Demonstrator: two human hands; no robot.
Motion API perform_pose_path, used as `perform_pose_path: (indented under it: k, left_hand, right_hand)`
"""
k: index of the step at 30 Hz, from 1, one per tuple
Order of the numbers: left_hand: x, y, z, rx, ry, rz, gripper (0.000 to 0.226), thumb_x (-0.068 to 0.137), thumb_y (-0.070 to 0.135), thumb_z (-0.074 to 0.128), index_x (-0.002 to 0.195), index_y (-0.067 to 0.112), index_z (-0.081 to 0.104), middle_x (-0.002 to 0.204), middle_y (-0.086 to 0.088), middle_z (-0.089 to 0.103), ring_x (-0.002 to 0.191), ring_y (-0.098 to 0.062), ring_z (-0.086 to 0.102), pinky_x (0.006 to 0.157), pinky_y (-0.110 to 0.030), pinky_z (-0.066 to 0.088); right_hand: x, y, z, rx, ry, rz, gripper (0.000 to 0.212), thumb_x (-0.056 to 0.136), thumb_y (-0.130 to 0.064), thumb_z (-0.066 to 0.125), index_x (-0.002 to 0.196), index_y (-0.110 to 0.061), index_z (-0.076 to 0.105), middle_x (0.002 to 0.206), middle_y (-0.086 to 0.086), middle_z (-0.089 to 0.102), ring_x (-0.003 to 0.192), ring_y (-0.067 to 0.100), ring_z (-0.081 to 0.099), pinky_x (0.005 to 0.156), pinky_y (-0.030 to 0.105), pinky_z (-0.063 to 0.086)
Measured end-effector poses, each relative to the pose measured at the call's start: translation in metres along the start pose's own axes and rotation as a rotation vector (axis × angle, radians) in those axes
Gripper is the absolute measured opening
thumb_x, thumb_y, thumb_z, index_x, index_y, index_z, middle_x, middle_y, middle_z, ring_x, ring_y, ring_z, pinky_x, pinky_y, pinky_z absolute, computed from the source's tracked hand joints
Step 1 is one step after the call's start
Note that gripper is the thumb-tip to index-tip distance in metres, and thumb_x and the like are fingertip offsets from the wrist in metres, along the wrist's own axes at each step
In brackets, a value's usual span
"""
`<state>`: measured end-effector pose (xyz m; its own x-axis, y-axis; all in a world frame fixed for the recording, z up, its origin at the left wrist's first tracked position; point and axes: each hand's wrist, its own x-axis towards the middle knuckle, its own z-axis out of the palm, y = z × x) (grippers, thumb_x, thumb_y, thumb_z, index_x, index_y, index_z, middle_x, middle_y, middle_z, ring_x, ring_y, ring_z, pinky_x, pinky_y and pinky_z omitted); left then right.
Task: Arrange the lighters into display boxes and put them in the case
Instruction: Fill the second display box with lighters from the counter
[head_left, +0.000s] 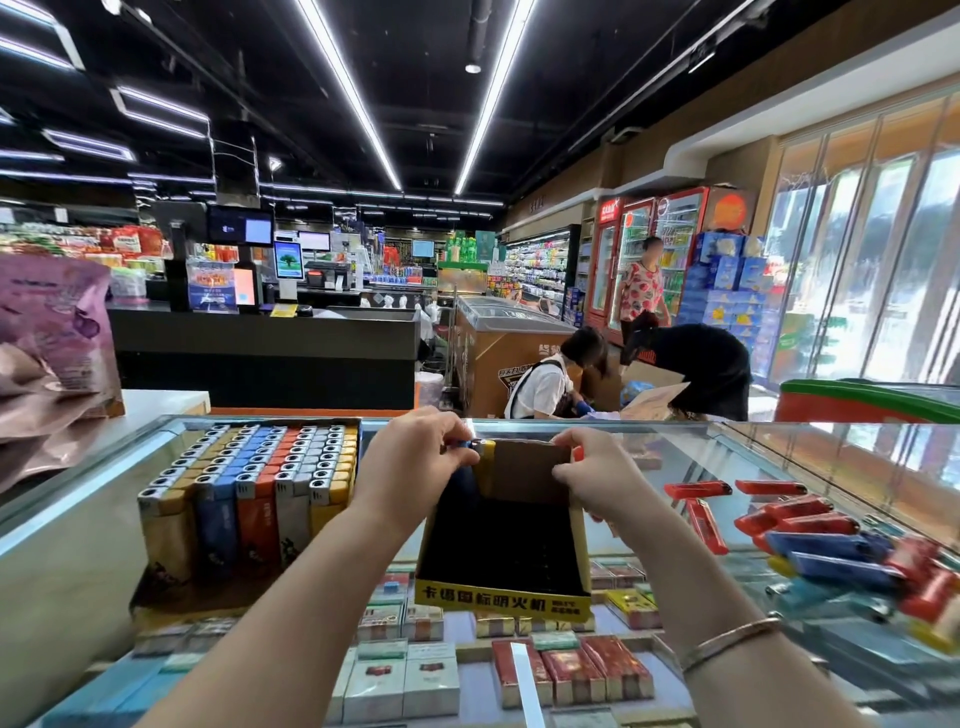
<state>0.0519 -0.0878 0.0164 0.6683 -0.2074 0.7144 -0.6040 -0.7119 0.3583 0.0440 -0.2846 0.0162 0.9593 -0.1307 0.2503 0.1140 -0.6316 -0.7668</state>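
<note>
Two hands, left hand (415, 457) & right hand (597, 478), grip rectangular cardboard box (504, 597).

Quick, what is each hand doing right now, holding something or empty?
Left hand: pinching lighters at the back corner of the empty display box.
Right hand: gripping the box's back flap.

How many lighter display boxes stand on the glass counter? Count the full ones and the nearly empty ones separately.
Full display box: 1
Nearly empty display box: 1
Total: 2
</note>
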Motion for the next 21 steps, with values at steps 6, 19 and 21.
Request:
perform_pose_path:
  k: [6,19,21]
  left_hand:
    - [0.0002,0.0046,0.0036,0.07,-0.04,0.092,0.018,0.083,0.018,0.069,0.101,0.015,0.071,0.095,0.003,0.067,0.083,-0.013,0.061,0.075,-0.033,0.053]
    - [-0.0002,0.0044,0.0089,0.058,0.093,-0.029,0.013,0.084,0.022,0.068,0.094,0.015,0.073,0.088,0.003,0.068,0.079,-0.012,0.06,0.068,-0.027,0.051]
    - [-0.0005,0.0003,0.0082,0.044,0.138,-0.075,0.01,0.084,0.021,0.068,0.09,0.015,0.072,0.086,0.004,0.068,0.077,-0.01,0.058,0.062,-0.019,0.044]
  right_hand:
    - [0.0005,0.0001,0.0,-0.027,-0.031,-0.006,0.028,0.084,-0.003,0.052,0.105,-0.02,0.055,0.081,-0.004,0.049,0.079,0.017,0.05,0.054,0.02,0.034]
    - [0.0001,-0.0006,0.0004,-0.013,-0.051,-0.009,0.027,0.083,-0.002,0.051,0.103,-0.02,0.056,0.081,-0.003,0.051,0.072,0.011,0.049,0.055,0.02,0.036]
    - [0.0004,-0.0005,0.0005,-0.019,-0.048,-0.014,0.026,0.083,-0.002,0.051,0.102,-0.02,0.056,0.08,-0.004,0.051,0.069,0.009,0.047,0.054,0.019,0.035]
